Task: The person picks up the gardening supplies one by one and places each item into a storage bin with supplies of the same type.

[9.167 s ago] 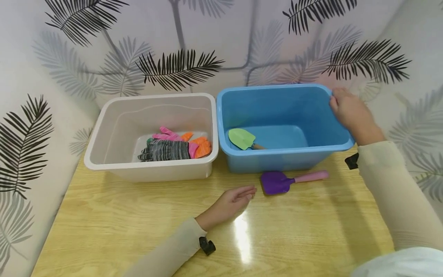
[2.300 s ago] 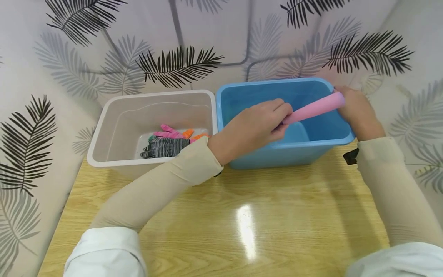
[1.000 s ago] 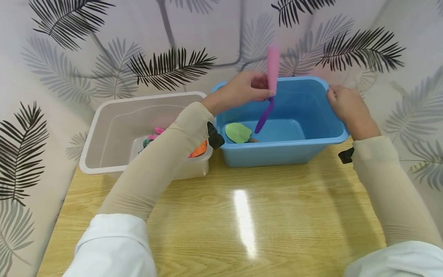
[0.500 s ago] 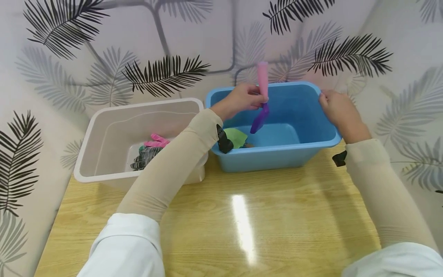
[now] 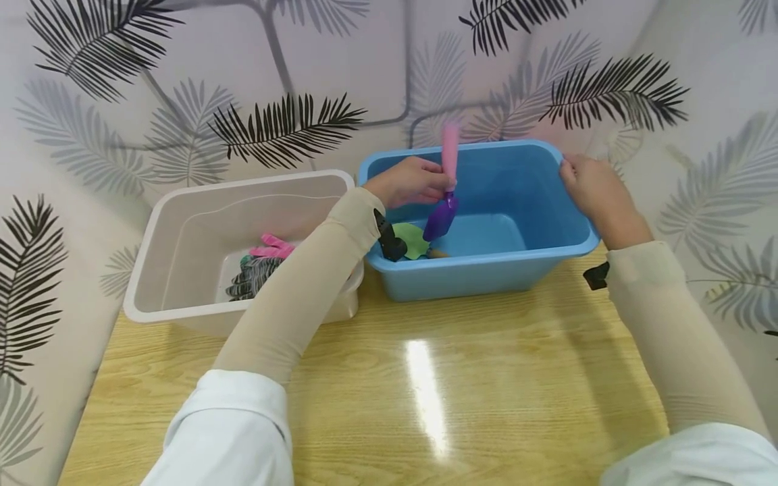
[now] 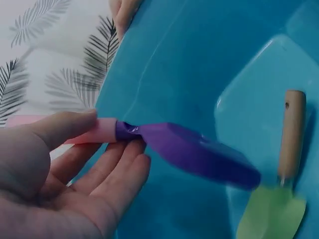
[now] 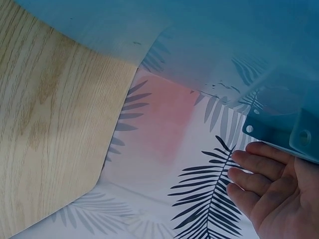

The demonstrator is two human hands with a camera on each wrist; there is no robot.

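My left hand (image 5: pixel 410 182) pinches a small toy shovel (image 5: pixel 440 219) by its pink handle, close to the purple blade. The shovel hangs steeply inside the blue tub (image 5: pixel 486 258), handle up and blade down. In the left wrist view, the thumb lies over the pink handle and the fingers under it. On the tub's floor, near its left end, lies a green trowel (image 6: pixel 271 214) with a wooden handle; the shovel's blade is close over it. At the tub's right end my right hand (image 5: pixel 598 192) grips the rim, its fingers (image 7: pixel 256 164) curled beneath in the right wrist view.
A pale grey tub (image 5: pixel 200 310) stands directly left of the blue one, holding a striped glove (image 5: pixel 250 278) and a pink glove (image 5: pixel 271 247). My left forearm crosses over its right part. Both tubs stand on a wooden table (image 5: pixel 486 378) before a leaf-patterned cloth (image 5: pixel 377 74).
The shovel lay on the table in front of the blue tub; my left hand has picked it up, turned it upright and lowered it into the tub. My right hand has stayed at the rim.
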